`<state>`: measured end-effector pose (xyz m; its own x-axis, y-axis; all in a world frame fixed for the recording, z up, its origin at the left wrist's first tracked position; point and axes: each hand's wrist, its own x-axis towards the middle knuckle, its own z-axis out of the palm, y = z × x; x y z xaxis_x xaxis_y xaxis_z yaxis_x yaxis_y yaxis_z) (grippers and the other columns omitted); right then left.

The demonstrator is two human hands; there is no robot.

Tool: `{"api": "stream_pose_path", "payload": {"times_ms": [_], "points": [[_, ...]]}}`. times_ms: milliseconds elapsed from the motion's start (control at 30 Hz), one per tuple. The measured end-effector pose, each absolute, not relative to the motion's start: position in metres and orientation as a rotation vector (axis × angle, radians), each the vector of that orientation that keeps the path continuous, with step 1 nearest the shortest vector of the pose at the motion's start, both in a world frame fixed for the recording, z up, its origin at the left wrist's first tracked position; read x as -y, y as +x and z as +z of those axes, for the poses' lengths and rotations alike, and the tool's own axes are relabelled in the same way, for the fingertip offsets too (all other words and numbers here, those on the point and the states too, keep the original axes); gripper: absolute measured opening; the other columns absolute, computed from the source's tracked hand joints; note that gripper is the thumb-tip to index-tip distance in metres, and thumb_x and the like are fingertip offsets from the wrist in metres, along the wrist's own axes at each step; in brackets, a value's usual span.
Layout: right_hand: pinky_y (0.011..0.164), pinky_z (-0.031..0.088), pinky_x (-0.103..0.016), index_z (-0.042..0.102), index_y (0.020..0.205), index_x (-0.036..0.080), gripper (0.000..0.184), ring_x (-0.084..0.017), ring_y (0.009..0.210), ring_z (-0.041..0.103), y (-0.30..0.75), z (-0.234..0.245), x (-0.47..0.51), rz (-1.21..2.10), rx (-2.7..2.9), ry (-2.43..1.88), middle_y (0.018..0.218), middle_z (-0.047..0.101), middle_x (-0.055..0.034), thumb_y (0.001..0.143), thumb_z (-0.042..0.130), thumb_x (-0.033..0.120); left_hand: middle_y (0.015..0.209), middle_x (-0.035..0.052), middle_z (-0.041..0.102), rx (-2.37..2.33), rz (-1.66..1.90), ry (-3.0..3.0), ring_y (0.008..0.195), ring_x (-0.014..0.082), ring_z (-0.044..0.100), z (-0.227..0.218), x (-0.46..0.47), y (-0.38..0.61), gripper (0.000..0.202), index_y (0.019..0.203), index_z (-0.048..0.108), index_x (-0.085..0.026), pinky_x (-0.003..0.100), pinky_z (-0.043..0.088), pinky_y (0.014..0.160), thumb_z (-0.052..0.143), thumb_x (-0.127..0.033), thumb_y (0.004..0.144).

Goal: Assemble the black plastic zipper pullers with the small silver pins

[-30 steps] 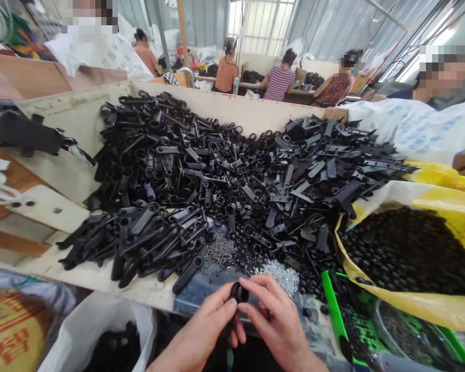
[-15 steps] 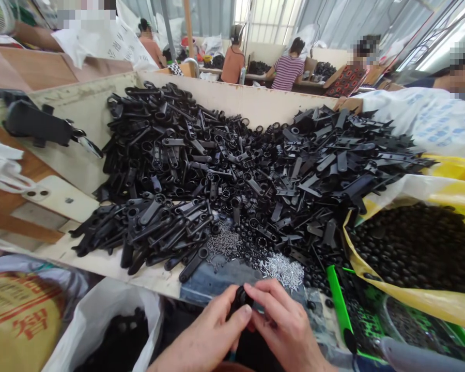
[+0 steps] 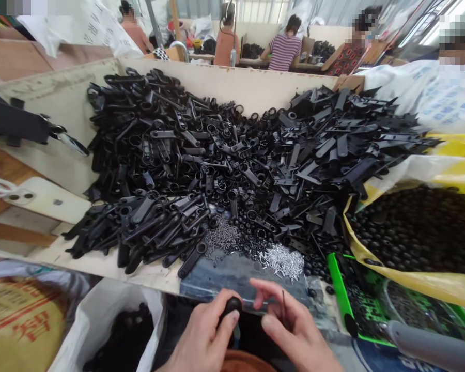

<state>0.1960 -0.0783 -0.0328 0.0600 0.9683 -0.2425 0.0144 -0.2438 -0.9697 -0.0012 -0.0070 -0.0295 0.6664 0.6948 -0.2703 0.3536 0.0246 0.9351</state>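
At the front edge of the work surface, my left hand [image 3: 205,330] is closed around a black plastic piece with a rounded knob [image 3: 232,306], thumb pressed against its side. Just to the right, my right hand [image 3: 290,330] has its index finger stretched out and its thumb apart from it. A thin dark rod [image 3: 283,305] stands up between its curled fingers; its lower end is hidden. Beyond the hands lie a heap of silver pins [image 3: 282,261] and a heap of small grey screws [image 3: 222,235]. Black handle-like arms [image 3: 166,222] are piled to the left.
A large mound of black plastic parts [image 3: 217,144] fills the walled bench. On the right are a yellow-edged sack of black balls [image 3: 418,232] and a green tray [image 3: 339,294]. A white sack [image 3: 77,320] stands front left, near a phone [image 3: 50,199]. Several people sit beyond.
My right hand has come away from the black piece and moved right, its index finger now extended. My left hand still holds the piece, whose rounded knob now shows. The view has shifted slightly.
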Motion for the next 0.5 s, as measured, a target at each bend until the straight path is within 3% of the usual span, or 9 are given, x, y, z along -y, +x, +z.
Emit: {"api": "stream_pose_path", "payload": {"times_ms": [133,233,300,367,433,500], "points": [[0.066,0.048,-0.029,0.074,0.108,0.020,0.039,-0.018,0.072,0.057,0.167,-0.052,0.056,1.259,0.993,-1.497,0.087,0.066,-0.0043,0.089,0.065,0.053,0.108,0.0077,0.073,-0.935,0.406,1.718,0.099,0.0214,0.069,-0.040,0.007,0.001,0.028,0.117,0.061,-0.026,0.029,0.048,0.088,0.038,-0.033,0.103],[0.061,0.045,-0.026,0.071,0.120,0.020,0.040,-0.014,0.066,0.052,0.156,-0.035,0.024,1.231,1.127,-1.475,0.084,0.064,-0.0014,0.089,0.068,0.044,0.126,0.0092,0.070,-1.183,0.452,1.556,0.111,0.0249,0.065,-0.039,-0.001,-0.014,0.039,0.133,0.059,-0.026,0.035,0.047,0.097,0.049,-0.041,0.098],[0.055,0.040,-0.023,0.058,0.140,0.023,0.053,-0.011,0.059,0.047,0.161,-0.006,0.000,1.143,1.208,-1.362,0.087,0.063,0.0009,0.091,0.066,0.040,0.119,0.0069,0.071,-1.297,0.517,1.353,0.098,0.0228,0.065,-0.031,-0.009,-0.029,0.051,0.143,0.054,-0.027,0.034,0.049,0.090,0.050,-0.049,0.097],[0.053,0.040,-0.022,0.054,0.143,0.024,0.052,-0.010,0.059,0.045,0.172,0.026,-0.019,0.991,1.144,-1.214,0.085,0.059,0.0018,0.095,0.060,0.042,0.094,0.0024,0.071,-1.305,0.587,1.185,0.079,0.0183,0.060,-0.020,-0.017,-0.041,0.054,0.143,0.055,-0.025,0.030,0.048,0.079,0.047,-0.054,0.098],[0.054,0.041,-0.022,0.061,0.134,0.023,0.043,-0.011,0.060,0.047,0.182,0.043,-0.027,0.907,1.128,-1.163,0.078,0.056,0.0026,0.098,0.057,0.044,0.085,0.0000,0.067,-1.266,0.618,1.127,0.072,0.0155,0.056,-0.014,-0.020,-0.044,0.053,0.137,0.059,-0.023,0.027,0.047,0.073,0.057,-0.054,0.094],[0.056,0.041,-0.023,0.070,0.117,0.021,0.033,-0.012,0.061,0.049,0.184,0.038,-0.024,0.982,1.192,-1.233,0.072,0.056,0.0028,0.097,0.060,0.045,0.089,0.0005,0.068,-1.206,0.592,1.112,0.064,0.0124,0.053,-0.014,-0.018,-0.038,0.050,0.129,0.061,-0.022,0.025,0.045,0.064,0.067,-0.050,0.089]]}}
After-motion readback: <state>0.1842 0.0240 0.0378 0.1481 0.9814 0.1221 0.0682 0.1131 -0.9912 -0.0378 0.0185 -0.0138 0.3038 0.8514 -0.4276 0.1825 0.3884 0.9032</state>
